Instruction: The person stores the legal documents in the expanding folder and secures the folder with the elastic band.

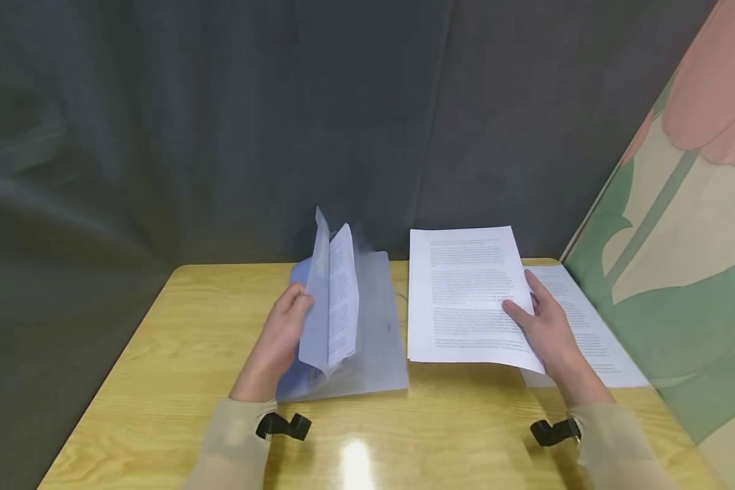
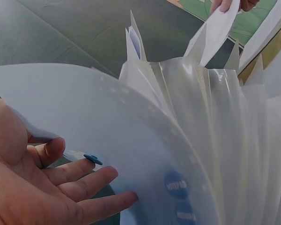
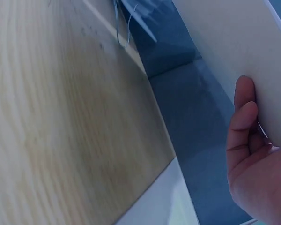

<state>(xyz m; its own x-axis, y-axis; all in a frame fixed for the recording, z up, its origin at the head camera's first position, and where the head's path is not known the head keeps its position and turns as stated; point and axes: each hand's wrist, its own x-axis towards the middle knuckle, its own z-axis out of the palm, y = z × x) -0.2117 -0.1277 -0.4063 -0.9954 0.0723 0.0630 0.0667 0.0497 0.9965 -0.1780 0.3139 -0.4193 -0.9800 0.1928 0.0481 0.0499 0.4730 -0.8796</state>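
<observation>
A translucent blue-white expanding file folder (image 1: 382,327) with accordion pockets stands partly fanned out on the table. My left hand (image 1: 286,320) holds its front cover, thumb on the inner side and fingers on the outside. In the left wrist view the cover (image 2: 131,136) bears round blue labels and a small blue button (image 2: 92,159). Printed sheets (image 1: 343,299) show inside a pocket. With thumb and fingers, my right hand (image 1: 551,330) grips a few printed pages (image 1: 465,292) by their right edge, raised above the table. The right wrist view shows their pale underside (image 3: 239,42).
Another printed sheet (image 1: 594,333) lies on the wooden table (image 1: 177,354) at the right, partly under my right hand. A dark curtain (image 1: 367,122) hangs behind the table, and a floral-patterned surface (image 1: 698,272) borders the right side. A thin cord (image 3: 124,33) shows near the folder.
</observation>
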